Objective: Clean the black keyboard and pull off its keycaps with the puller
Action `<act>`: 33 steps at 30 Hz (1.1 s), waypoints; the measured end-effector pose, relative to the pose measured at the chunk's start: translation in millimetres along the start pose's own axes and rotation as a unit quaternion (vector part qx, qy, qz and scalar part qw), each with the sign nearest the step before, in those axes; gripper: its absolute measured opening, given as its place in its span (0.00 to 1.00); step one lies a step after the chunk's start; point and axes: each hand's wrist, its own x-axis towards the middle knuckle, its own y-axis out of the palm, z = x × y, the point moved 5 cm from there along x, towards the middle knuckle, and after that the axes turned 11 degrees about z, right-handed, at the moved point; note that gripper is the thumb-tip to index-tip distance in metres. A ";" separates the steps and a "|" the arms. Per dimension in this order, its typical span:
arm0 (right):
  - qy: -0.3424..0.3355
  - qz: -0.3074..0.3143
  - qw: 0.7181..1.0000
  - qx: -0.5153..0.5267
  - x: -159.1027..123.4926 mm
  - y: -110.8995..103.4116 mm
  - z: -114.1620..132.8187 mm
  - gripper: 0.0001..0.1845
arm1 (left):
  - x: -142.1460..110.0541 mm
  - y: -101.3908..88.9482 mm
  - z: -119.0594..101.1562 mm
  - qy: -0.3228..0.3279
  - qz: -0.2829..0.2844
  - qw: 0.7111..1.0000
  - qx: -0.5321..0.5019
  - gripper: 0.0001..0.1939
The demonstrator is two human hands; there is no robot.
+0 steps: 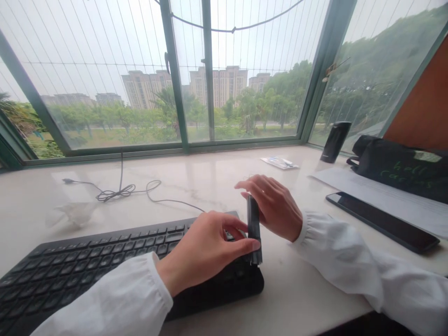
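My left hand [210, 247] pinches a slim, dark, bar-shaped object [254, 219] between thumb and fingers near its lower half. The object stands nearly upright over the right end of a black keyboard [140, 254]; its lower end looks ragged, and its exact kind I cannot make out. Just behind and to the right of it is my right hand [276, 205], fingers stretched out to the left, close to the object's top. Whether the right hand touches it is hidden. White sleeves cover both forearms.
A dark cable [121, 192] lies coiled behind the keyboard, near a crumpled pale tissue [75, 215]. To the right are a smartphone [381, 221], white paper [392, 196], a black pouch [402, 170] and a black cylinder [335, 142]. A small packet [279, 162] lies by the window.
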 end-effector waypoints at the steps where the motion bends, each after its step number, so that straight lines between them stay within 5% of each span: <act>1: -0.005 -0.007 1.000 -0.002 0.1 -0.9 1.1 0.11 | 0.9 2.5 1.5 -0.003 0.002 1.000 -0.014 0.12; 9: -0.018 -0.072 0.997 0.017 -3.2 -6.3 -2.7 0.11 | 5.1 7.4 -1.2 0.012 0.035 0.985 -0.170 0.14; 13: 0.006 -0.038 0.977 0.208 -1.7 1.1 -17.4 0.09 | 3.6 -9.1 -3.7 0.039 0.019 0.992 -0.121 0.20; 15: 0.030 0.023 0.933 0.358 -0.9 14.2 -26.5 0.11 | 1.7 -24.5 1.1 0.031 -0.042 0.998 -0.035 0.21; 19: 0.047 0.123 0.796 0.591 -1.6 38.4 -33.1 0.16 | -0.6 -45.1 13.1 -0.022 -0.139 0.971 0.193 0.17; 22: 0.060 0.165 0.756 0.630 -1.8 46.2 -32.9 0.20 | 1.3 -44.8 18.4 -0.049 -0.154 0.943 0.292 0.15; 27: 0.103 0.188 0.797 0.565 -4.0 53.7 -35.8 0.26 | 7.5 -30.0 20.3 -0.014 -0.102 0.928 0.357 0.11; 33: 0.151 0.070 0.861 0.480 -6.6 51.1 -48.7 0.24 | 13.6 -13.0 11.3 0.033 -0.041 0.882 0.467 0.09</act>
